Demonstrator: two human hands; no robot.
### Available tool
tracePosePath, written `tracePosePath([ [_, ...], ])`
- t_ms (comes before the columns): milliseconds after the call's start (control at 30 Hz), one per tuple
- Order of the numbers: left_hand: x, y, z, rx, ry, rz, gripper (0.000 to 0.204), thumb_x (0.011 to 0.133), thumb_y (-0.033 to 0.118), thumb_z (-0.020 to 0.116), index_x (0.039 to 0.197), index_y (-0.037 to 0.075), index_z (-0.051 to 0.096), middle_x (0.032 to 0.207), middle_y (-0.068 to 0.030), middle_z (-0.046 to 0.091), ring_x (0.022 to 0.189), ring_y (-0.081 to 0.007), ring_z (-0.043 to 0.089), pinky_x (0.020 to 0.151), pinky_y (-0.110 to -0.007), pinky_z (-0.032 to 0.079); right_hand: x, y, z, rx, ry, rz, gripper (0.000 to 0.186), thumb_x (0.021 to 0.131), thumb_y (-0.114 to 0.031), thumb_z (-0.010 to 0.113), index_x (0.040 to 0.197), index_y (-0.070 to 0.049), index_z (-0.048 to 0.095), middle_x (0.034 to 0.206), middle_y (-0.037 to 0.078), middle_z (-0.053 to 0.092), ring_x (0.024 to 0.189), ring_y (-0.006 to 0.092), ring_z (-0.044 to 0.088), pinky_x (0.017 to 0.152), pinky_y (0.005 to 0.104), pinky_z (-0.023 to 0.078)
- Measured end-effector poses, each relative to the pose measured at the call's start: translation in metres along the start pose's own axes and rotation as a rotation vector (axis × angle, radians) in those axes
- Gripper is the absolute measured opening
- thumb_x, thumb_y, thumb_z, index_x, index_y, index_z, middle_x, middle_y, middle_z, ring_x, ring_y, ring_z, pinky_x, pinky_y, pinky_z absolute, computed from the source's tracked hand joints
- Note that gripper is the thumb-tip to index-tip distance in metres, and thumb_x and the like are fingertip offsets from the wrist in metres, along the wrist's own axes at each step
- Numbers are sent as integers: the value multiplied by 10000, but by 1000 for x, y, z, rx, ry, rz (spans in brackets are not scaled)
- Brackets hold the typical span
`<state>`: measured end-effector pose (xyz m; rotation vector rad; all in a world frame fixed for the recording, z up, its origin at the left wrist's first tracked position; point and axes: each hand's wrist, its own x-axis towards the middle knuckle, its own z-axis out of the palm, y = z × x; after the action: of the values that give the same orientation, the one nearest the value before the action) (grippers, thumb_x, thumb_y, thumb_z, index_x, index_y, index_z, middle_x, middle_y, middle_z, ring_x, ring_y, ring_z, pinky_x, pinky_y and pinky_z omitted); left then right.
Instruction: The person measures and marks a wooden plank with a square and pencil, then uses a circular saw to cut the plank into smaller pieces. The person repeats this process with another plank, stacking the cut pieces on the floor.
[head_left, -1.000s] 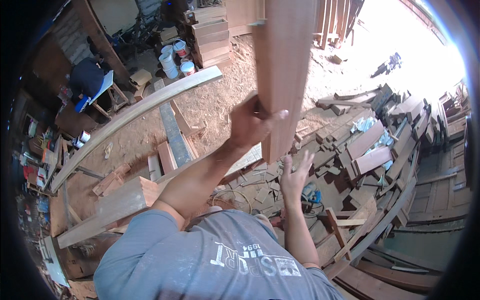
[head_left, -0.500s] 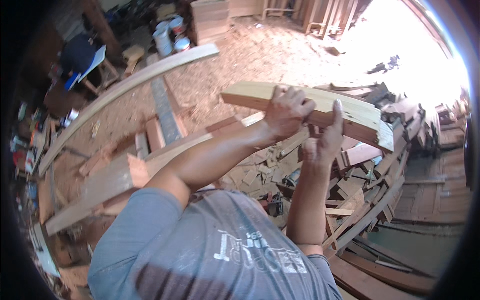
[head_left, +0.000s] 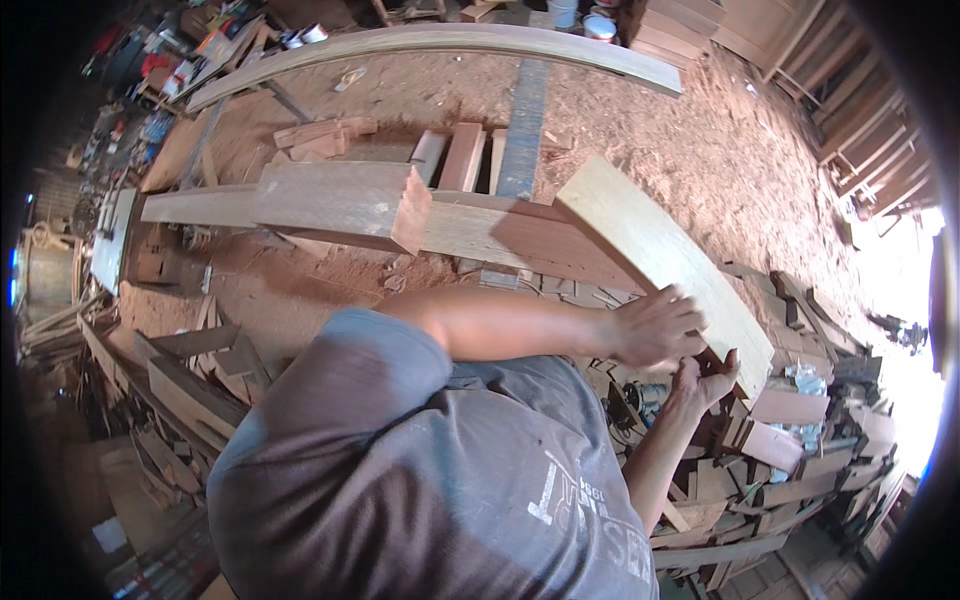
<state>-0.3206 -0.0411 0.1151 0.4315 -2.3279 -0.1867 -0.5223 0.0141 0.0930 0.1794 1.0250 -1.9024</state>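
A thick, pale wooden board (head_left: 668,252) slants from the middle down toward the right, its near end close to my body. My left hand (head_left: 655,328) lies across the board's near-left edge, fingers curled over its top face. Just below it, my right hand (head_left: 708,384) grips the underside of the near end, with some fingers hidden beneath the wood. To the left, a long plank (head_left: 520,235) stretches under the board's far part, and a thick wooden block (head_left: 340,200) rests on that plank.
A long curved plank (head_left: 430,42) spans the far side over a dark blue strip (head_left: 523,130). Scrap wood (head_left: 800,450) is heaped at the right. Sawdust covers the floor (head_left: 720,160). Buckets (head_left: 598,27) stand at the back, and more offcuts (head_left: 190,390) lie at the lower left.
My view and body have turned left, so the workpieces on the left show more fully. The board, held in both hands, now points more steeply away from me and sits lower in view.
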Motion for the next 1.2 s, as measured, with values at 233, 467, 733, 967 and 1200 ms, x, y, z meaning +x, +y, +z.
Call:
tracePosePath([
  [233, -152, -12, -102, -716, -184, -877, 399, 953, 405, 847, 795, 55, 737, 789, -59, 749, 711, -188, 726, 665, -362, 581, 32, 51, -13, 12, -118, 92, 590, 938, -151, 757, 1455, 50, 557, 1424, 204, 645, 1321, 369, 627, 1183, 536, 514],
  [467, -248, -14, -115, -287, 16, -1211, 358, 961, 352, 855, 914, 14, 747, 809, -95, 742, 729, -170, 700, 690, -338, 572, 54, 74, -15, 16, -111, 239, 480, 944, -134, 778, 1356, 32, 597, 1347, 198, 666, 1283, 345, 645, 1125, 493, 572],
  [733, -286, -15, -120, -422, 39, -1478, 403, 958, 392, 864, 934, 5, 753, 825, -100, 744, 762, -151, 687, 708, -324, 564, 76, 70, -25, -44, -217, 297, 381, 969, -137, 761, 1300, 10, 642, 1247, 155, 730, 1208, 316, 693, 1104, 506, 571],
  [967, -297, -18, -121, -389, 21, -1542, 501, 907, 477, 897, 965, 0, 752, 897, -123, 763, 813, -176, 705, 732, -343, 577, 94, 69, -27, -89, -212, 309, 346, 976, -167, 770, 1261, 14, 693, 1176, 199, 779, 1138, 347, 744, 1054, 537, 617],
  [1200, -288, -32, -124, -749, 193, -1976, 822, 861, 653, 876, 1315, 2, 659, 1101, -118, 737, 938, -197, 684, 849, -328, 575, 66, 123, -4, -247, -149, 270, 446, 929, -223, 832, 1271, -12, 638, 1290, 181, 686, 1195, 365, 699, 1040, 557, 634],
])
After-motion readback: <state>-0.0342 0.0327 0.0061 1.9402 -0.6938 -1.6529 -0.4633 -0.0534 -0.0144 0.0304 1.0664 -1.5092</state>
